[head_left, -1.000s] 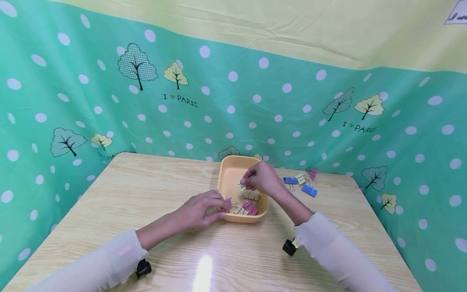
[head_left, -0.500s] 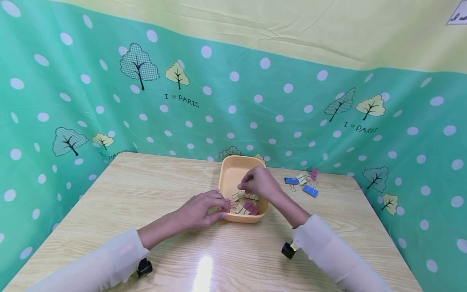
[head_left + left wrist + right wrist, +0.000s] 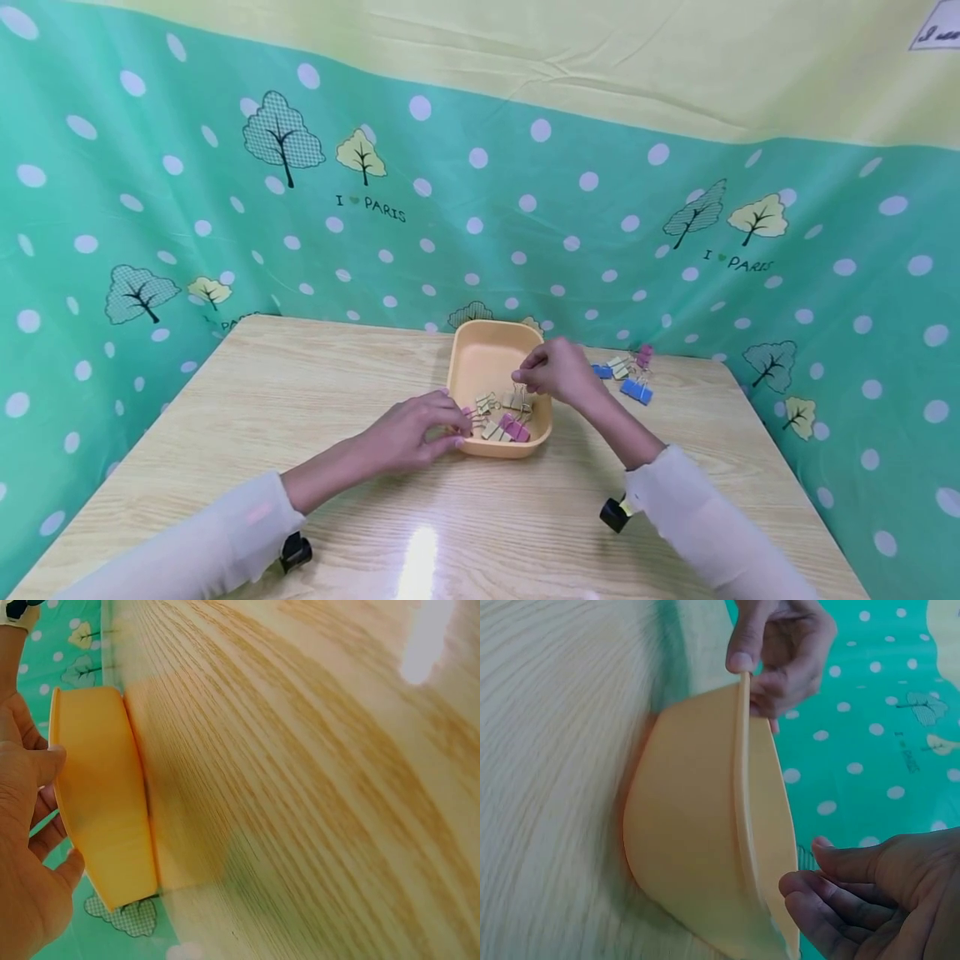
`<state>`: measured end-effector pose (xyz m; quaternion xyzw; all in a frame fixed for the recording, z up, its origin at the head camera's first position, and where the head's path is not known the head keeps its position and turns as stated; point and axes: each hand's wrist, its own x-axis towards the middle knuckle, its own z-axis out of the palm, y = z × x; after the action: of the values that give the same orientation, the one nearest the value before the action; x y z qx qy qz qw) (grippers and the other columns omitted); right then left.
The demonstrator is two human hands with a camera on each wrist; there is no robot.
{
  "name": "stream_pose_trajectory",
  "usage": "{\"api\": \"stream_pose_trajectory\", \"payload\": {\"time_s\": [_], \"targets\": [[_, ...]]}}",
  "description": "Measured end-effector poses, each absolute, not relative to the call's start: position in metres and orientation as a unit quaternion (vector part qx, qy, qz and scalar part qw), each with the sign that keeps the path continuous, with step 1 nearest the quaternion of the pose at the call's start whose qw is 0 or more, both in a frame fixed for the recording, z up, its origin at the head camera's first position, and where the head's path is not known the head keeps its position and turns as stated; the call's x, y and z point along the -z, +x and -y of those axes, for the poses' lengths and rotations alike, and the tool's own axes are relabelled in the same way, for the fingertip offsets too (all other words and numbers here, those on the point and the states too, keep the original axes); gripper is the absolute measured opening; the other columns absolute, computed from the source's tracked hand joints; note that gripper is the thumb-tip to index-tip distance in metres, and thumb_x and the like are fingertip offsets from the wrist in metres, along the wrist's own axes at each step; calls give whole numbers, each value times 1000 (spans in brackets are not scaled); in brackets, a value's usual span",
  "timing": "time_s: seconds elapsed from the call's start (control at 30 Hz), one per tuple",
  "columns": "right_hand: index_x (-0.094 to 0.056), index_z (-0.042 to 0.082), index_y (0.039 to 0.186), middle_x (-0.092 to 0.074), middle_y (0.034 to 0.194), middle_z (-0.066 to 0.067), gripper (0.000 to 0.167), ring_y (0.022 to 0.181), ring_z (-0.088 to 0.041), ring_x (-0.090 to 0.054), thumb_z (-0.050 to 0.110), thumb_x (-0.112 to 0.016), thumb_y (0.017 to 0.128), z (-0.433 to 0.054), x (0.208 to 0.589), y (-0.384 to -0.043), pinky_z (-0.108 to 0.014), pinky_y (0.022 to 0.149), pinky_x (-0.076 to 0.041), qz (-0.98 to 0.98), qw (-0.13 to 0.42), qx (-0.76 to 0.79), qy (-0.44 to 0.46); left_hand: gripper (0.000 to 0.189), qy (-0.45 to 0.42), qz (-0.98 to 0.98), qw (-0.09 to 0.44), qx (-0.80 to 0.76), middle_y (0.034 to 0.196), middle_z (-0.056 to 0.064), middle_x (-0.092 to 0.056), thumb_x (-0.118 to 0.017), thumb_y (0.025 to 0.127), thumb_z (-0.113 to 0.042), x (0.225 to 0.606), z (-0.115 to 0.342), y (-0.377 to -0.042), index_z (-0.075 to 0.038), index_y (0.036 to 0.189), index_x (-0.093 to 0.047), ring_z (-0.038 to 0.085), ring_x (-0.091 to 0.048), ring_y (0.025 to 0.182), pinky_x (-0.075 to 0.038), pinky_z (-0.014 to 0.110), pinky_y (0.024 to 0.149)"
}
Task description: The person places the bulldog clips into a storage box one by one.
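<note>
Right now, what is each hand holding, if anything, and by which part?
Left hand: the box, by its rim at the near left corner. Right hand: cannot be told; its fingers are by a clip.
</note>
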<state>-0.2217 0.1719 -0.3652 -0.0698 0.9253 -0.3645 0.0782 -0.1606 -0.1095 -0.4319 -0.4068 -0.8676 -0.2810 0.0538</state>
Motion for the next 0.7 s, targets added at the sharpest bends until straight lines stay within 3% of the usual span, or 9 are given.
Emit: {"api": "stream_pose_trajectory", "payload": {"time_s": [0.17, 0.4, 0.6, 0.7], "targets": [[-85, -2, 106, -85, 97, -20, 20, 87, -30, -84, 17, -85, 102, -194, 364, -226, -40, 79, -72, -915, 76, 393, -52, 13, -404, 868, 55, 282, 117, -8, -83, -84, 101, -17, 432, 109, -160, -20, 113, -84, 18, -77, 122, -44, 55, 133], [-81, -11, 115, -84, 102, -25, 38, 92, -35, -86, 26, -82, 106, -235, 368, -238, -50, 89, -72, -903, 59, 426, -6, 12, -402, 869, 54, 282, 116, -8, -83, -84, 101, -17, 432, 109, -160, -20, 112, -84, 16, -76, 118, -43, 54, 134], [-82, -8, 114, -84, 109, -27, 42, 95, -34, -86, 34, -80, 107, -269, 372, -245, -52, 94, -71, -903, 29, 428, 31, 12, -403, 869, 55, 283, 116, -8, -82, -84, 100, -17, 432, 109, -159, -20, 112, -84, 17, -76, 120, -44, 54, 133], [-81, -7, 108, -85, 107, -24, 42, 95, -33, -86, 35, -79, 108, -282, 375, -247, -51, 94, -71, -911, 17, 409, 45, 12, -405, 867, 56, 284, 116, -9, -82, -84, 101, -18, 433, 109, -159, -21, 112, -84, 17, -76, 120, -55, 51, 124]]}}
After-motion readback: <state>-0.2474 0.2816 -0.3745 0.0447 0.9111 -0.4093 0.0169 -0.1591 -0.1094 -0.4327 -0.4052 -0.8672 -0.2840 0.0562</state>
